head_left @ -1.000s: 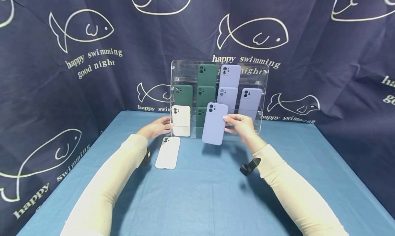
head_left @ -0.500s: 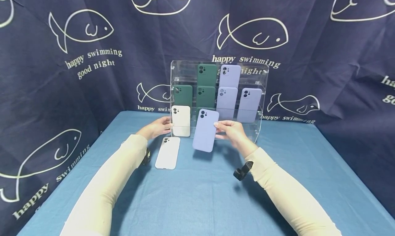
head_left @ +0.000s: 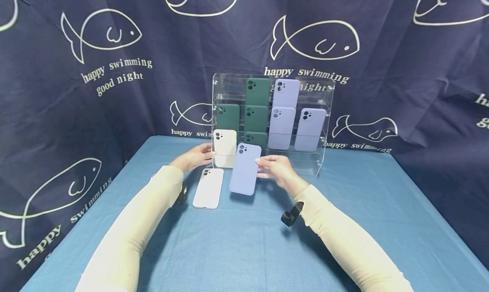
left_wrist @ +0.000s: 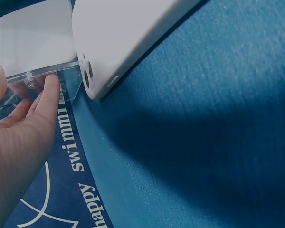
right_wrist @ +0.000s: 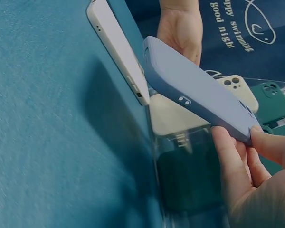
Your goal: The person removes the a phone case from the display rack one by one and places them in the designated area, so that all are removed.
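My right hand (head_left: 279,171) pinches a lilac phone case (head_left: 244,169) by its right edge, thumb on the camera side. The case is tilted over the blue table, overlapping the front of a clear acrylic display rack (head_left: 302,167). At the rack's left side, my left hand (head_left: 196,156) grips the edge with thumb and fingers, beside a white phone case (head_left: 225,147) in the bottom tier. Another white phone case (head_left: 208,189) lies before the rack, camera end toward it. In the right wrist view, the lilac case (right_wrist: 190,85) shows its side edge and cutouts.
Green phone cases (head_left: 257,118) fill the rack's left and middle columns. Several lilac phone cases (head_left: 310,130) stand in the upper and middle tiers on the right. A dark blue curtain (head_left: 244,37) with fish drawings hangs close behind.
My right hand has brought the lilac case left, down and toward me, away from the rack's middle. The left hand stays at the rack's side.
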A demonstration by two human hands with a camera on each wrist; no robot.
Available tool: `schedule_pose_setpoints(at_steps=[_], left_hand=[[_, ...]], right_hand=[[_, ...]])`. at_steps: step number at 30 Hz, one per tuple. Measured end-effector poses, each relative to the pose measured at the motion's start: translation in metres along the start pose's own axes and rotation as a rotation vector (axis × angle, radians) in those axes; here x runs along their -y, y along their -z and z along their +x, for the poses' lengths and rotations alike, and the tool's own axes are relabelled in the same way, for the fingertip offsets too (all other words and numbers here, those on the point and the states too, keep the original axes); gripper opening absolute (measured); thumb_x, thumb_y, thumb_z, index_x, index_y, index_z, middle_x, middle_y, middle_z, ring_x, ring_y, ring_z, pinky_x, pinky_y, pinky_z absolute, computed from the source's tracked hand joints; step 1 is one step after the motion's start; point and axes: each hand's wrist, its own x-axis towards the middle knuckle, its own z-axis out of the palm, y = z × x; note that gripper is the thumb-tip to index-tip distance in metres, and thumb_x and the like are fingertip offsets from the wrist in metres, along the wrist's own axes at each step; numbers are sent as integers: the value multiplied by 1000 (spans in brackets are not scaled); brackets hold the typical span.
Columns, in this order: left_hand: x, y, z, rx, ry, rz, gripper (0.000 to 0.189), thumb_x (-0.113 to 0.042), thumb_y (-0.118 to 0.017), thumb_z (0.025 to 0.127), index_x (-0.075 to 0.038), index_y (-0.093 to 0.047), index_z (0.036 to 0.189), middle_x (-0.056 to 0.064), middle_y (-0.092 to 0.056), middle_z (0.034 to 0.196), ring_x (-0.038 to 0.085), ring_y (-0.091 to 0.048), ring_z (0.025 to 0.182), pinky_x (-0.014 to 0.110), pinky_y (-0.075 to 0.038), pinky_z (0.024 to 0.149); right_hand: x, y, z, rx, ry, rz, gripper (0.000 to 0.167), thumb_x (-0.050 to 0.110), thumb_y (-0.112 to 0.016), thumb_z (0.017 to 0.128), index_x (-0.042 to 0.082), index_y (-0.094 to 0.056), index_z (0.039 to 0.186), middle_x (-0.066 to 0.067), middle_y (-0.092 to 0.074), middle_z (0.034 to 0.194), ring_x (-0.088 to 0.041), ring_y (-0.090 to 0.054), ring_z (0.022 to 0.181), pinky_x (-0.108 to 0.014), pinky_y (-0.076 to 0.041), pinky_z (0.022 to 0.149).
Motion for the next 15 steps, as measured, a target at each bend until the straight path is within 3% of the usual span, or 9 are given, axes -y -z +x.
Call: schedule_pose_setpoints(at_steps=[15], left_hand=[[-1, -1, -2, 11, -15, -1, 60, -6, -40, 104, 4, -7, 153, 27, -17, 156, 38, -26, 144, 42, -32, 122]], right_hand=[[-22, -16, 4, 46, -102, 3, 26, 2, -70, 87, -10, -64, 109, -5, -64, 77, -18, -66, 71, -41, -64, 80]])
